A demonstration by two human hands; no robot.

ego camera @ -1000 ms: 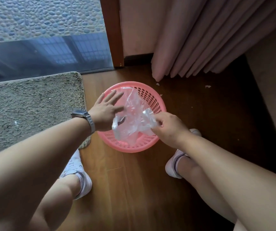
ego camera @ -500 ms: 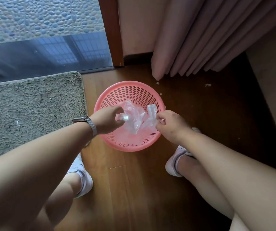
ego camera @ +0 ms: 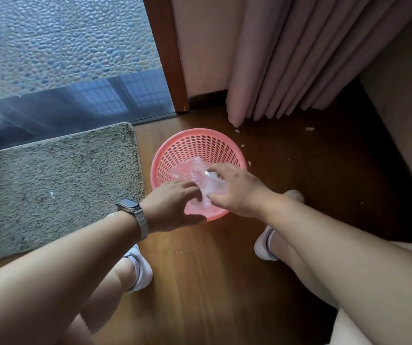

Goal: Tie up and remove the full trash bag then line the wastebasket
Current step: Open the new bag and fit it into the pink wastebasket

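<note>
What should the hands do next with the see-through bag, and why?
Probably pull the clear plastic bag open and stretch its mouth toward the rim of the pink wastebasket. The bag sits bunched between the left hand and right hand, and the rim is bare, so the basket isn't lined yet.

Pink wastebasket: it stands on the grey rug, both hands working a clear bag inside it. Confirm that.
Wrong in one respect: the head view shows the pink wastebasket standing on the wooden floor beside the grey rug, not on it. The left hand and right hand do work the clear bag inside it.
</note>
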